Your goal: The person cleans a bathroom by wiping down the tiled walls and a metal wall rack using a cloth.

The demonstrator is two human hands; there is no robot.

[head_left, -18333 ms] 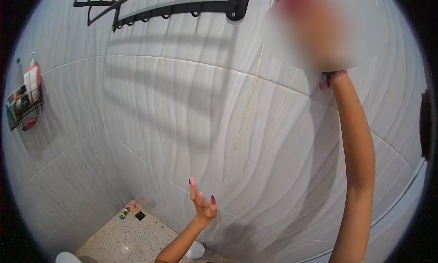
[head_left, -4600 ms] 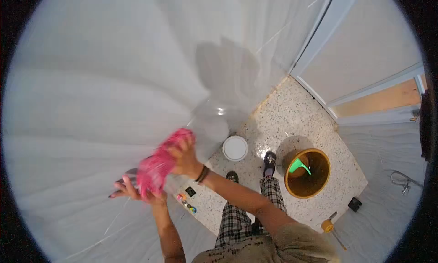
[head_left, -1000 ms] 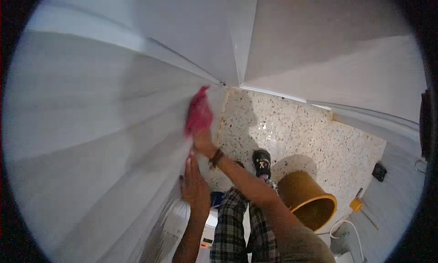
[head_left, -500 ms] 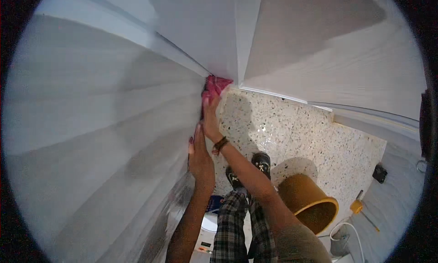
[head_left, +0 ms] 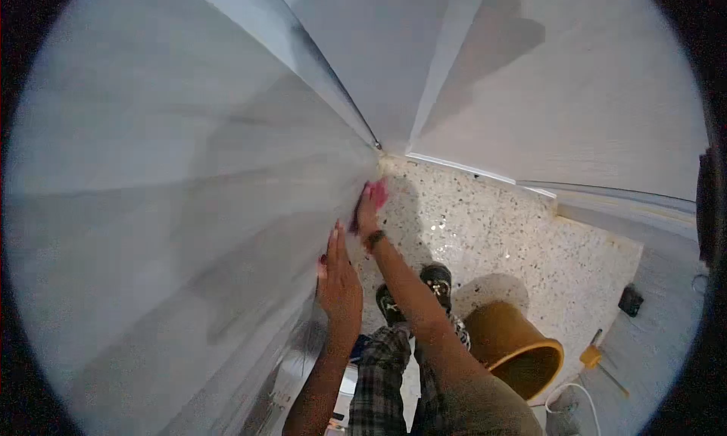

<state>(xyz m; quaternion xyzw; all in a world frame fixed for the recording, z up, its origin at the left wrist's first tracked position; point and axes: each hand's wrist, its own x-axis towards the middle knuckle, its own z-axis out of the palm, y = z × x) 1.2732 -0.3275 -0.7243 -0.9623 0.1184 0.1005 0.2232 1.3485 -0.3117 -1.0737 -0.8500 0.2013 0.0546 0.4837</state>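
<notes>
A pink cloth [head_left: 381, 192] is under my right hand [head_left: 368, 213], low against the pale panel [head_left: 250, 171] on the left. My fingers press the cloth to the panel near its bottom edge; part of the cloth is hidden behind them. My left hand [head_left: 341, 288] rests on the same panel, closer to me, with its fingers stretched out and nothing held. A dark bracelet [head_left: 375, 239] circles my right wrist.
A wet-looking speckled floor [head_left: 485, 224] lies ahead, bounded by a white door [head_left: 545, 110]. A brown bucket [head_left: 530, 353] stands right of my shoes [head_left: 435, 278]. A yellow-handled tool [head_left: 591, 356] and a black object [head_left: 630, 300] are at the right wall.
My right hand has drawn the pink cloth from the corner back toward me along the panel. My left hand stays on the panel; the camera view has shifted slightly.
</notes>
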